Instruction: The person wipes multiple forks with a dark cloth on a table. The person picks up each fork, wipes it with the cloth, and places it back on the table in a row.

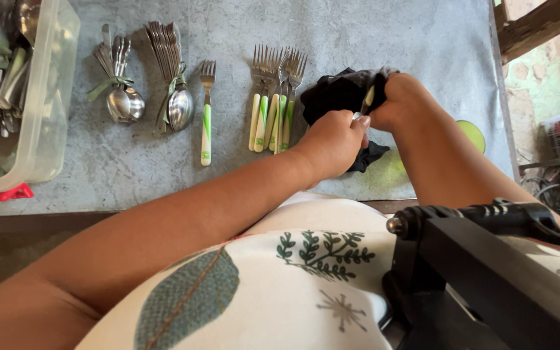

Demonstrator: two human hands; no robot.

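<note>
Evidently both hands are closed on one piece of cutlery (pixel 367 100) wrapped in a black cloth (pixel 338 94) at the table's near right. The right hand (pixel 404 100) grips the cloth around its pale handle; the left hand (pixel 333 139) pinches the lower metal end, whose shape is hidden. Its long axis runs roughly away from the person, tilted slightly right. Just left lie grouped green-and-cream forks (pixel 273 97), tines pointing away, then a lone fork (pixel 207 110) and tied spoon bundles (pixel 144 84). A plastic tub (pixel 46 97) is cut off at the left edge.

Soft daylight from right — sharp centre, edges warped.
</note>
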